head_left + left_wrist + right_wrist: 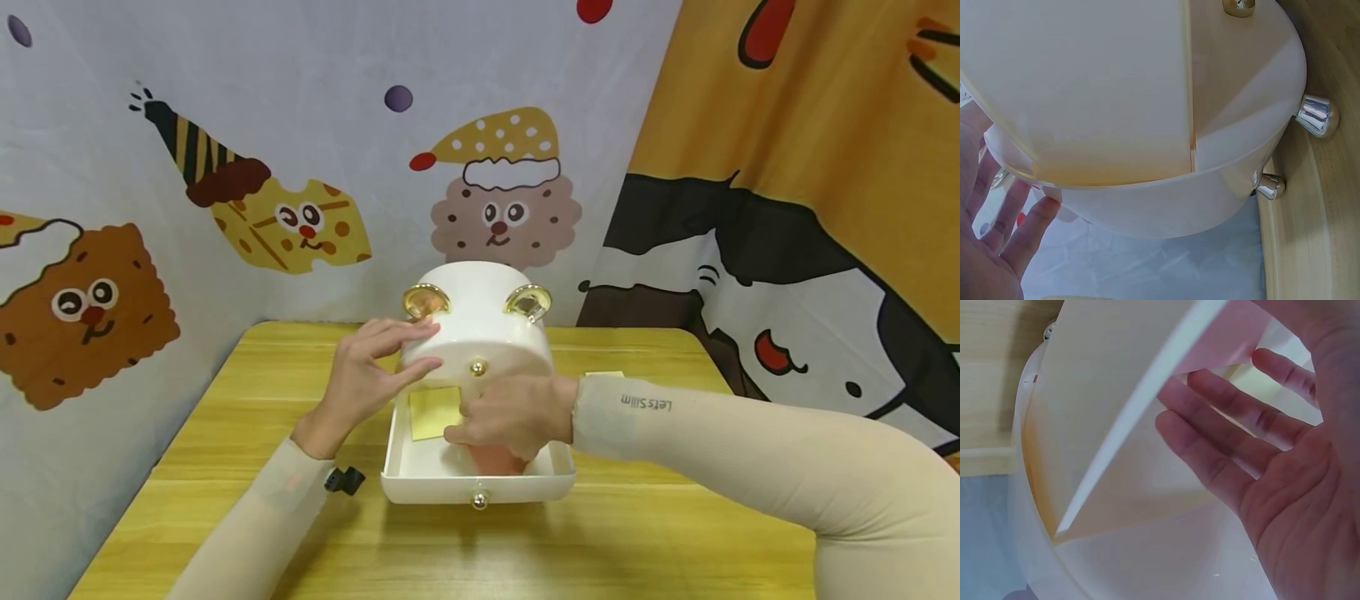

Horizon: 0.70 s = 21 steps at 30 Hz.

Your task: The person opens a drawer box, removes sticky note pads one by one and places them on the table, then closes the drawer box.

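A white desktop drawer box [480,321] with two gold ears and gold knobs stands on the table, its lower drawer [480,490] pulled out toward me. My left hand [367,375] spreads over the box's left side, thumb on the front and fingers near the left ear. In the left wrist view its fingertips touch the box's edge. My right hand [517,412] reaches into the drawer, with loosely extended fingers [1210,456] seen in the right wrist view. Right by them lies a pink paper [498,461]. Left of this hand is a yellow sticky note [433,412].
Beside the box at the right, another pale yellow paper [604,374] lies partly behind the right sleeve [675,425]. The wooden table [285,392] backs onto a curtain [300,83] printed with cartoon foods. The drawer's front wall and knob stick out toward me.
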Each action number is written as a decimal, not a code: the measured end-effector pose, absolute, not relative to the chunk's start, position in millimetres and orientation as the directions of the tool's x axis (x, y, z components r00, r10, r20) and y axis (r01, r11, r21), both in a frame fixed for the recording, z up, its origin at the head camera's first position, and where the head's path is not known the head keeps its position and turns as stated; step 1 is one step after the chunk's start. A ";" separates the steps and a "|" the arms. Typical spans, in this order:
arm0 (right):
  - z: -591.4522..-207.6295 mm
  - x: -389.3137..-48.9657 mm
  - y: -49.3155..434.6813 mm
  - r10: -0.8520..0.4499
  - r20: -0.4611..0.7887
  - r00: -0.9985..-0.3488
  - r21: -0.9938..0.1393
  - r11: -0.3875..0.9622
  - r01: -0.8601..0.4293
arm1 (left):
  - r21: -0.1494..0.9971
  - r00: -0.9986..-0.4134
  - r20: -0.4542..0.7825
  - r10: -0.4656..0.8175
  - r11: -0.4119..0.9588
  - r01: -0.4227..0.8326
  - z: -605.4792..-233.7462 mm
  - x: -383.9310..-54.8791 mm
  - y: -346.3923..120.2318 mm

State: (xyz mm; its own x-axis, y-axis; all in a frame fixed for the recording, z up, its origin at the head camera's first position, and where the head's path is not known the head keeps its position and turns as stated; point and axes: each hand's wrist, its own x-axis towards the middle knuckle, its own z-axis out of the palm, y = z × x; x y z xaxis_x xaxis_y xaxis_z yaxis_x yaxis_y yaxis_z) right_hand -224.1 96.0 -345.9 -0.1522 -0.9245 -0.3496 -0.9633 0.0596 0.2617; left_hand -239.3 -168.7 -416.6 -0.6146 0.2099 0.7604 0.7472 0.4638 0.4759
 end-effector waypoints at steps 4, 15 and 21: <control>-347.8 -224.6 99.0 -0.929 -0.335 -0.158 0.274 0.064 -0.960 | 0.481 -0.620 0.755 0.211 0.465 0.744 -416.7 -238.8 -167.9; -346.1 -223.5 101.2 -0.928 -0.342 -0.148 0.261 0.058 -0.964 | 0.483 -0.622 0.756 0.202 0.468 0.740 -415.8 -238.0 -167.7; -343.7 -220.3 100.7 -0.904 -0.380 -0.193 0.265 0.094 -0.960 | 0.500 -0.643 0.738 0.204 0.475 0.724 -415.7 -236.8 -168.0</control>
